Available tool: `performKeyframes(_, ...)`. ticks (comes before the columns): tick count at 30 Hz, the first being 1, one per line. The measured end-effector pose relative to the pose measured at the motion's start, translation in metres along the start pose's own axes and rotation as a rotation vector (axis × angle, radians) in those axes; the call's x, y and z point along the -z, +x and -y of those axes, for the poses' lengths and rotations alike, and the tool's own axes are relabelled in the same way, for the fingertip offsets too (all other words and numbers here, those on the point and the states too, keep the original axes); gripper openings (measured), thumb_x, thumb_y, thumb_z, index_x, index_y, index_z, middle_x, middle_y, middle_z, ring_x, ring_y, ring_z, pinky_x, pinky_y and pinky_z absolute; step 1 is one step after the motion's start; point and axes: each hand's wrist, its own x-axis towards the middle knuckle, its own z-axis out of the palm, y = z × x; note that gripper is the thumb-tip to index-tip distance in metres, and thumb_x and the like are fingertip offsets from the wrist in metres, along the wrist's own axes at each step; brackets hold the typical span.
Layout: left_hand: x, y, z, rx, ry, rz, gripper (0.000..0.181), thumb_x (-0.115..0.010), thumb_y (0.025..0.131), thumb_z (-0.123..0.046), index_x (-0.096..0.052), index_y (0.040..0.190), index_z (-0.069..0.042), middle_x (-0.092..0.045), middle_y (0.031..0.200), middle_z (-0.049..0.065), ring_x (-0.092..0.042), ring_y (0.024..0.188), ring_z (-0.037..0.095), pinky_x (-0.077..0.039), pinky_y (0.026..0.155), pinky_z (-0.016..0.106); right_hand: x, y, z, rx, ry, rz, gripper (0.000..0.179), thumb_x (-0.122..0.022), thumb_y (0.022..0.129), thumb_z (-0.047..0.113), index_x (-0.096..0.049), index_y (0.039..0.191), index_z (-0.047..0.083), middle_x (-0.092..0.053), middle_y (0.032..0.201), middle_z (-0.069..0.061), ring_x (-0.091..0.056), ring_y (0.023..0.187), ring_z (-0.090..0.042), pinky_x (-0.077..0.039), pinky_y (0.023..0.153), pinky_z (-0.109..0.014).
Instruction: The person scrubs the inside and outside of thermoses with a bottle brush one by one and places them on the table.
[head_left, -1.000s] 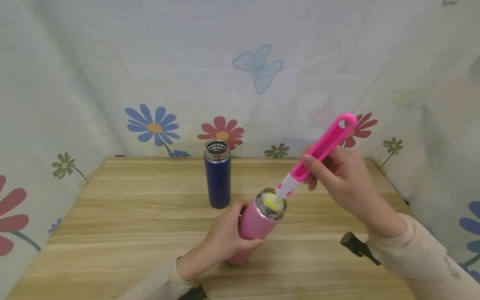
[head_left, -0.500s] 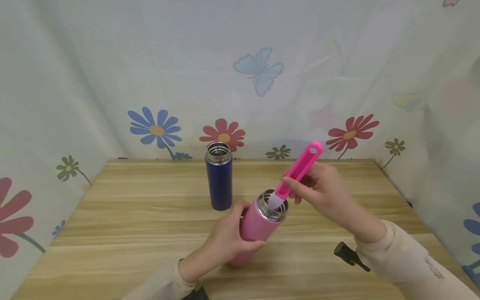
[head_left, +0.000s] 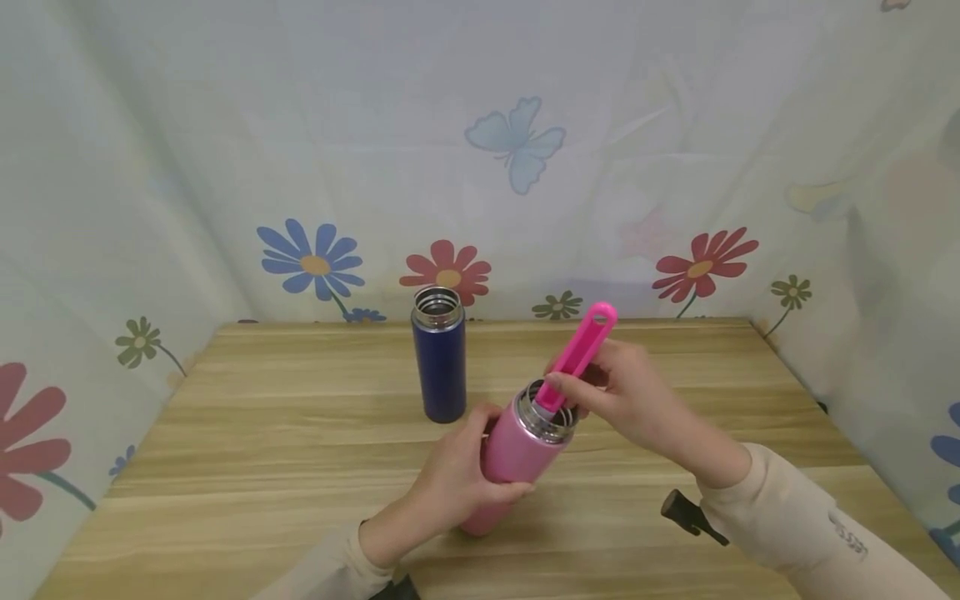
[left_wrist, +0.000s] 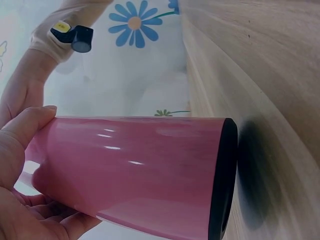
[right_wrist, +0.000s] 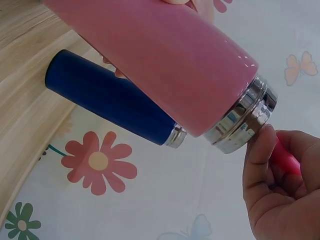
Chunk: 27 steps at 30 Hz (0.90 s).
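Observation:
My left hand (head_left: 457, 467) grips a pink insulated bottle (head_left: 517, 454) around its body, tilting its open metal mouth to the right. In the left wrist view the bottle's dark base (left_wrist: 225, 180) hangs just over the wood, its shadow beside it. My right hand (head_left: 615, 387) pinches the bright pink handle of a bottle brush (head_left: 581, 354) low down, fingertips right at the metal rim (right_wrist: 245, 117). The brush's sponge head is hidden inside the bottle. Behind them a dark blue bottle (head_left: 439, 367) stands upright, lidless.
The wooden table (head_left: 300, 400) ends at the back against a flower-printed cloth (head_left: 360, 167), which also hangs at both sides. A black strap-mounted piece (head_left: 690, 512) sticks out from the right wrist.
The brush has gone down into the pink bottle, its yellow-white sponge passing out of sight. My right hand has moved down and left with it; the left hand keeps its hold.

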Motion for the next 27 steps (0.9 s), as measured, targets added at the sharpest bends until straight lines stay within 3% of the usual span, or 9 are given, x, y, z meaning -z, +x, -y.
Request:
performKeyframes(10, 0.001, 0.000, -0.001, 0.032, -0.003, 0.006, 0.074, -0.087, 0.065, -0.028, -0.046, 0.124, -0.011, -0.063, 0.114, 0.005, -0.064, 0.096, 0.016, -0.055, 0.082, 0.032, 0.021, 0.000, 0.005, 0.089, -0.016, -0.143, 0.006, -0.067, 0.087, 0.002, -0.066, 0.092, -0.002, -0.067, 0.071, -0.007, -0.056, 0.053, -0.007, -0.051, 0.050, -0.023)
performKeyframes(27, 0.000, 0.000, 0.001, 0.008, 0.022, -0.018, 0.074, -0.088, 0.064, -0.027, -0.047, 0.122, -0.009, -0.063, 0.111, 0.004, -0.064, 0.094, 0.016, -0.055, 0.080, 0.031, 0.043, 0.004, 0.022, 0.079, -0.072, -0.187, 0.003, -0.066, 0.089, 0.007, -0.068, 0.090, 0.005, -0.062, 0.064, 0.000, -0.056, 0.053, -0.011, -0.048, 0.050, -0.022)
